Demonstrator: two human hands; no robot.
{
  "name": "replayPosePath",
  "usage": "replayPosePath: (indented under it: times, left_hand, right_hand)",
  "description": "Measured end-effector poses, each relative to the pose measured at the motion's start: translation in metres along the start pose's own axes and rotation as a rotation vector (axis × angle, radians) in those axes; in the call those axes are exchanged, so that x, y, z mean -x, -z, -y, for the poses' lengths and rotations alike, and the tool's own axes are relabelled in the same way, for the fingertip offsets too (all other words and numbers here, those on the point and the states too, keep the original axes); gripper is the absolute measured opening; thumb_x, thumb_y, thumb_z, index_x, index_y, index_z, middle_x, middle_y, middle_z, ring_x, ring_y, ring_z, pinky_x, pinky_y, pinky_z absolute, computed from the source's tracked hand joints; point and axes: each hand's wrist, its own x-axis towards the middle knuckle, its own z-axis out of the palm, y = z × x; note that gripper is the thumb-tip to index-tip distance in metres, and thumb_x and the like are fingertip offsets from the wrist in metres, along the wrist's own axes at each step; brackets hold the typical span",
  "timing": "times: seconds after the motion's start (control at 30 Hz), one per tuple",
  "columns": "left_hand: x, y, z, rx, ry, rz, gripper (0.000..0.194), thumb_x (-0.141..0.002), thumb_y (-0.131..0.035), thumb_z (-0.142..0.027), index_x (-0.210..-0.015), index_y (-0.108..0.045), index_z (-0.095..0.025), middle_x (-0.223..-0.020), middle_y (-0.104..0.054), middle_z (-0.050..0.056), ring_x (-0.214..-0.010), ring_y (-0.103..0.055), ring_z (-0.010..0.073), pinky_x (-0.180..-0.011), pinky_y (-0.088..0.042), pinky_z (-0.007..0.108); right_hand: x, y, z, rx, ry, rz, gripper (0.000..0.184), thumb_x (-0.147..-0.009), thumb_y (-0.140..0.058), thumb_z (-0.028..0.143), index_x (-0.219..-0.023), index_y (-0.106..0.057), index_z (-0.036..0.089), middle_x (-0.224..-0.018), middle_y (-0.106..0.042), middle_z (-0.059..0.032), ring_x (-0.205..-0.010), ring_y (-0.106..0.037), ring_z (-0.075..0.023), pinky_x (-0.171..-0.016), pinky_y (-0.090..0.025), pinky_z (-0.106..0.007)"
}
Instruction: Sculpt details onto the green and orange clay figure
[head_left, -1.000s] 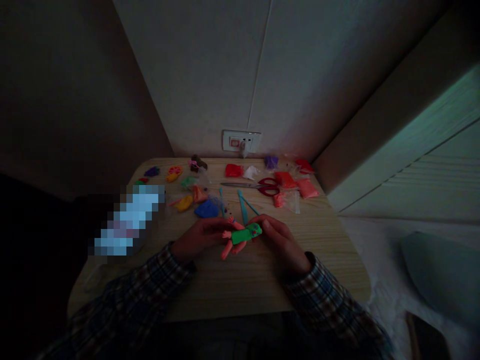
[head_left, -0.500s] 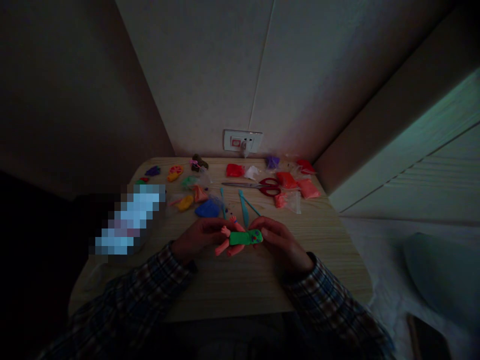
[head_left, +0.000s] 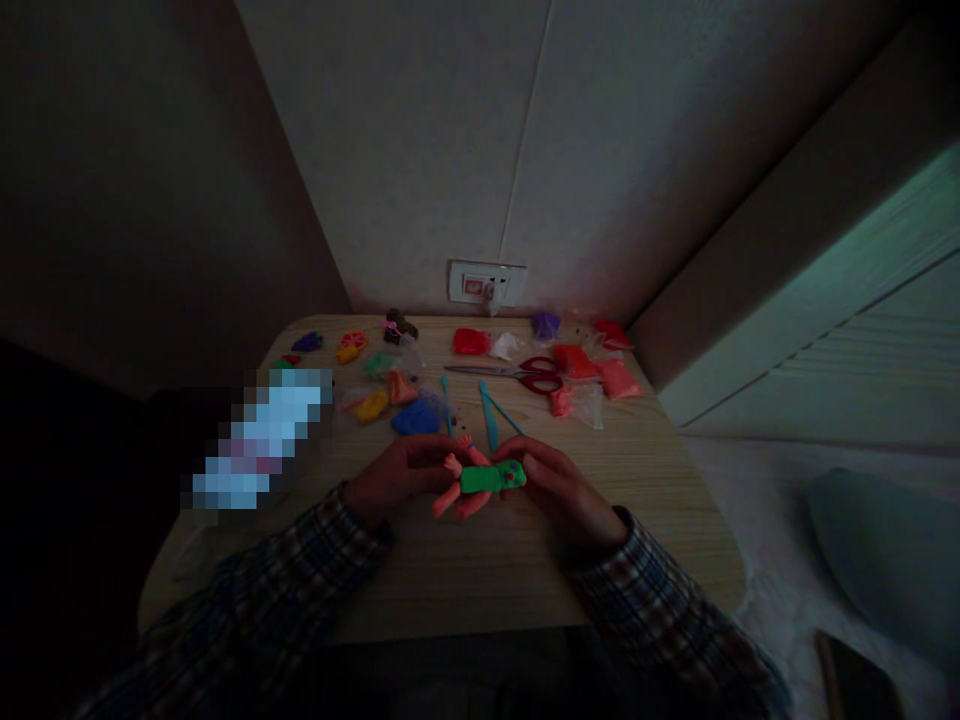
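Observation:
Between my hands, above the near part of the table, is a small clay figure (head_left: 478, 479) with a green body and pink limbs. It lies sideways, its limbs mostly toward the left and a dotted green end toward the right. My right hand (head_left: 561, 487) is closed with thumb and fingers on that dotted end. On the other side my left hand (head_left: 405, 474) has its fingers curled against the pink limbs; the fingertips are partly hidden behind them. Just beyond my hands lie blue-green modelling tools (head_left: 490, 415) and a flat blue clay packet (head_left: 417, 417).
Red-handled scissors (head_left: 538, 374) lie across the table (head_left: 637, 560) at the back. Bags of red clay (head_left: 471, 342), purple clay (head_left: 546, 325) and yellow clay (head_left: 371, 406) surround them. A blurred bright screen (head_left: 259, 445) stands at left. A wall socket (head_left: 486, 284) holds a plug.
The clay figure has turned slightly in my fingers, its lower pink limbs shifting a little down and right. Both hands stay nearly where they were.

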Motion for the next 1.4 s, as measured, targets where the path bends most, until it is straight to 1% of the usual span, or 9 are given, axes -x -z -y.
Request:
replayPosePath:
  times: [0.17,0.3,0.47,0.57,0.67,0.8,0.9,1.1,1.4]
  left_hand:
    - [-0.002,-0.001,-0.001,0.073,0.012,0.03,0.04,-0.069,-0.081,-0.046,-0.092,-0.073,-0.014,-0.053,-0.059,-0.005,-0.049,-0.05,0.0101,-0.059,-0.038,0.026]
    - [-0.004,0.001,-0.001,0.081,0.007,-0.035,0.034,-0.069,-0.081,-0.041,-0.086,-0.072,-0.014,-0.055,-0.059,-0.004,-0.052,-0.051,0.0103,-0.058,-0.038,0.024]
    - [-0.006,0.001,-0.003,0.159,-0.019,-0.12,0.022,-0.068,-0.083,-0.03,-0.073,-0.069,-0.015,-0.091,-0.07,0.004,-0.064,-0.061,0.0129,-0.058,-0.045,0.025]
    - [-0.005,0.0,-0.005,0.188,-0.027,-0.151,0.023,-0.067,-0.084,-0.028,-0.075,-0.068,-0.015,-0.098,-0.071,0.005,-0.067,-0.062,0.0135,-0.058,-0.048,0.024]
    - [-0.004,0.0,-0.005,0.186,-0.031,-0.169,0.028,-0.064,-0.086,-0.031,-0.08,-0.069,-0.014,-0.097,-0.072,0.005,-0.067,-0.062,0.013,-0.059,-0.049,0.024]
    - [-0.005,-0.001,-0.006,0.106,-0.042,-0.173,0.029,-0.064,-0.086,-0.029,-0.083,-0.07,-0.014,-0.082,-0.073,0.003,-0.065,-0.064,0.0146,-0.061,-0.052,0.026]
    - [-0.005,-0.003,-0.008,0.055,-0.079,-0.17,0.029,-0.062,-0.087,-0.026,-0.083,-0.07,-0.014,-0.083,-0.074,0.003,-0.071,-0.067,0.0168,-0.066,-0.054,0.028]
    - [-0.002,-0.009,-0.012,-0.026,-0.116,-0.228,0.029,-0.059,-0.087,-0.019,-0.081,-0.068,-0.016,-0.081,-0.073,0.002,-0.076,-0.068,0.0176,-0.072,-0.055,0.028]
    - [0.0,-0.012,-0.014,-0.201,-0.187,-0.258,0.026,-0.063,-0.083,-0.025,-0.081,-0.067,-0.016,-0.083,-0.075,0.004,-0.08,-0.07,0.0195,-0.075,-0.056,0.029]
  right_hand:
    - [0.001,0.0,0.001,0.06,0.072,0.007,0.041,-0.083,-0.063,0.057,-0.106,-0.064,0.024,-0.094,-0.066,-0.0042,-0.083,-0.062,-0.02,-0.08,-0.05,-0.035]
    - [0.001,-0.001,0.005,0.036,0.087,0.001,0.038,-0.08,-0.07,0.05,-0.105,-0.063,0.024,-0.092,-0.067,-0.0027,-0.08,-0.062,-0.0182,-0.078,-0.051,-0.034]
    - [-0.001,-0.001,0.003,0.043,0.093,-0.026,0.035,-0.076,-0.077,0.039,-0.105,-0.061,0.027,-0.09,-0.064,0.0003,-0.079,-0.061,-0.0159,-0.077,-0.051,-0.032]
    - [-0.002,-0.003,0.0,0.082,0.088,-0.05,0.034,-0.077,-0.076,0.035,-0.106,-0.059,0.028,-0.093,-0.063,0.0005,-0.083,-0.06,-0.0161,-0.077,-0.05,-0.031]
    - [-0.003,-0.004,-0.003,0.175,0.121,-0.083,0.029,-0.08,-0.072,0.034,-0.105,-0.058,0.028,-0.096,-0.063,-0.0005,-0.087,-0.061,-0.0175,-0.077,-0.05,-0.031]
    - [-0.002,-0.006,-0.007,0.532,0.23,-0.136,0.02,-0.084,-0.065,0.025,-0.103,-0.059,0.023,-0.092,-0.065,-0.0032,-0.083,-0.061,-0.0193,-0.076,-0.048,-0.033]
    - [-0.001,-0.008,-0.006,0.726,0.345,-0.122,0.018,-0.085,-0.06,0.02,-0.103,-0.06,0.021,-0.091,-0.064,-0.0048,-0.083,-0.059,-0.0197,-0.074,-0.048,-0.033]
    - [-0.001,-0.011,-0.003,0.819,0.399,-0.086,0.017,-0.086,-0.058,0.017,-0.103,-0.057,0.02,-0.094,-0.063,-0.0068,-0.086,-0.06,-0.0209,-0.075,-0.049,-0.033]
    - [-0.001,-0.012,-0.003,0.839,0.424,-0.077,0.013,-0.086,-0.059,0.019,-0.099,-0.057,0.02,-0.09,-0.064,-0.0061,-0.084,-0.061,-0.0206,-0.074,-0.05,-0.033]
